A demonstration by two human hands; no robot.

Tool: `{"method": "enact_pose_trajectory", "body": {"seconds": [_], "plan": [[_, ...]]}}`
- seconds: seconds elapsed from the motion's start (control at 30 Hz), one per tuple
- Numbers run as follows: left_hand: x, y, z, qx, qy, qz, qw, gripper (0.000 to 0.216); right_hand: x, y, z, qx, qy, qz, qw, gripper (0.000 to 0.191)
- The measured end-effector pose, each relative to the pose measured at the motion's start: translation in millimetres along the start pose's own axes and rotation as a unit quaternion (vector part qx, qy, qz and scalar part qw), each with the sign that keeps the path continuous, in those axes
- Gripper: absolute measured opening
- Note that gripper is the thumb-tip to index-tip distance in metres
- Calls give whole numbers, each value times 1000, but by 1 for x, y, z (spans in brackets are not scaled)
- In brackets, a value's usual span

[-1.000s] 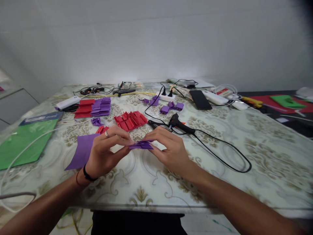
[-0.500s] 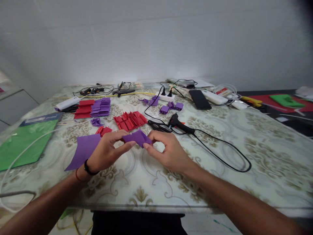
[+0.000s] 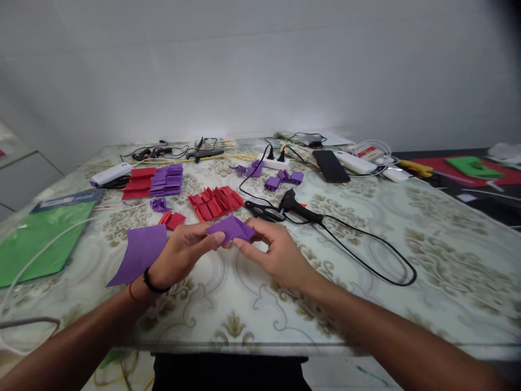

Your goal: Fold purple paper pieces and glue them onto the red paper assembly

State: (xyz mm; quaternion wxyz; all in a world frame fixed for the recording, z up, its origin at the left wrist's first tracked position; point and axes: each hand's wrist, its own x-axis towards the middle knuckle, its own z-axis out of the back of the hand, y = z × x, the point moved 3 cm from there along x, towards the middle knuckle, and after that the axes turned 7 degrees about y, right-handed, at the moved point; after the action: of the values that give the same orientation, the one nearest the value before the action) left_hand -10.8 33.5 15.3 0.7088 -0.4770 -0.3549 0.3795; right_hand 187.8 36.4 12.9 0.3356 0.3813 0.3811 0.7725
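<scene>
Between my two hands, above the table, is a partly folded piece of purple paper [image 3: 230,228]. My left hand [image 3: 184,251] pinches its left end, thumb in front and fingers behind. At the other end my right hand [image 3: 277,251] grips it between thumb and fingers. A flat purple sheet [image 3: 136,255] lies on the table, partly behind my left hand. Just beyond my hands sit folded red paper pieces [image 3: 215,203] in a row, a small red folded piece [image 3: 171,220] and a crumpled purple piece [image 3: 160,205].
A black glue gun [image 3: 300,207] with a looping cord and black-handled scissors [image 3: 264,210] lie beyond my right hand. Further back are a white power strip [image 3: 274,162], a phone [image 3: 331,166] and purple folded pieces [image 3: 272,183]. Green paper in plastic [image 3: 44,239] lies left.
Both hands keep hold of the purple paper. My left thumb has shifted slightly, my right thumb has slid a little left along the lower edge, and the paper shows more of its face.
</scene>
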Motion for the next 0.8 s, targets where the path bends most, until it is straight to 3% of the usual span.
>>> {"method": "enact_pose_trajectory", "body": {"seconds": [0.1, 0.27, 0.4, 0.67, 0.8], "plan": [[1, 5, 3, -25, 6, 8, 1000, 39, 1, -3, 3, 29, -5, -15, 999, 18], [3, 4, 2, -96, 59, -18, 994, 39, 2, -6, 2, 112, 24, -47, 992, 18], [2, -2, -1, 17, 89, -59, 994, 21, 3, -8, 0, 171, 47, -75, 981, 18], [1, -6, -2, 112, -20, -104, 988, 14, 1, -6, -6, 148, 65, -91, 983, 16], [0, -9, 0, 109, -47, -110, 987, 32, -1, 0, -4, 37, 24, -44, 998, 15]]}}
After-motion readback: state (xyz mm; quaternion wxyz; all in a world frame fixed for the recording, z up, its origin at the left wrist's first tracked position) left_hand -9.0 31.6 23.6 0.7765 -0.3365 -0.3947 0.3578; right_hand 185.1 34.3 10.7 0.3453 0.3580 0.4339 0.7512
